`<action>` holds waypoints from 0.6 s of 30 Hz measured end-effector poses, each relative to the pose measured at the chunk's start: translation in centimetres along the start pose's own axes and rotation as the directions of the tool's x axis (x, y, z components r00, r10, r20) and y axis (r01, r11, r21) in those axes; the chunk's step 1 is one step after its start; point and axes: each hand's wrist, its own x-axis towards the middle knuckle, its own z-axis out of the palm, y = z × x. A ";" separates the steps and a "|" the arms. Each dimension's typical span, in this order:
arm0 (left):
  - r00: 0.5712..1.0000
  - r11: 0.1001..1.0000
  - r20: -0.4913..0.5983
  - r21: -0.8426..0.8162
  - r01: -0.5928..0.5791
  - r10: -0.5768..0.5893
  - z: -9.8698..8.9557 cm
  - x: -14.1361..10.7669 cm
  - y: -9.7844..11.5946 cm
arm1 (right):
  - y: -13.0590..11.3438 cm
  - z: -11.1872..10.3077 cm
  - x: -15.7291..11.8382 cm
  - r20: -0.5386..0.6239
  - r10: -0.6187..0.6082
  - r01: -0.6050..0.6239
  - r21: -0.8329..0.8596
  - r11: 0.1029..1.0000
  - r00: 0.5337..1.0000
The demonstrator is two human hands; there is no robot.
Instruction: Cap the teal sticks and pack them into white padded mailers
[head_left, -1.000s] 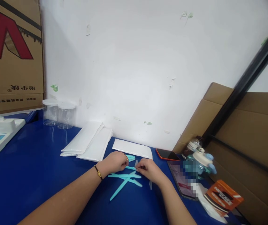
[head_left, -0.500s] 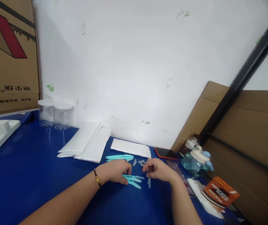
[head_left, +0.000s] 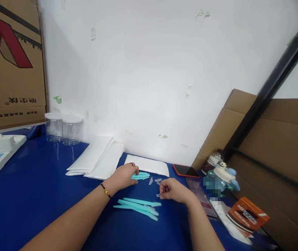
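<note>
My left hand (head_left: 125,177) is over the rear bunch of teal eyebrow razors (head_left: 143,176), thumb and fingers curled about their left ends. My right hand (head_left: 174,190) pinches a small translucent blade cap (head_left: 158,195) between thumb and fingertips. Just behind it lie a few more loose caps (head_left: 151,181) on the blue table (head_left: 128,233). In front of both hands, several teal razors (head_left: 138,206) rest in a loose, crossing pile with their heads to the right. The fingertips of my left hand are partly hidden.
White padded envelopes (head_left: 94,157) are stacked at left, and a single white envelope (head_left: 149,164) lies by the wall. Two clear jars (head_left: 72,132) and a power strip (head_left: 10,148) stand farther left. Phones (head_left: 185,170), a teal bottle (head_left: 222,179) and an orange box (head_left: 248,216) sit right.
My left hand has left the front razors and moved back to the rear bunch. The front pile now lies free. My right hand has lowered slightly and pinches a cap.
</note>
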 end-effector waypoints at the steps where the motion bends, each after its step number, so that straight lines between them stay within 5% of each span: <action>1: 1.000 1.000 -0.025 0.021 0.012 -0.011 0.3 0.2 -0.5 | -0.2 0.3 0.2 -0.026 -0.011 0.011 0.008 1.000 1.000; 11: 0.999 0.998 -0.010 0.054 0.044 -0.044 0.7 0.6 -1.0 | -1.7 1.7 0.9 -0.182 -0.139 0.122 -0.101 0.987 0.973; 18: 0.991 0.991 0.044 -0.041 0.130 -0.128 1.4 1.0 -1.9 | -1.5 1.8 1.1 -0.107 -0.043 0.068 0.244 0.967 0.993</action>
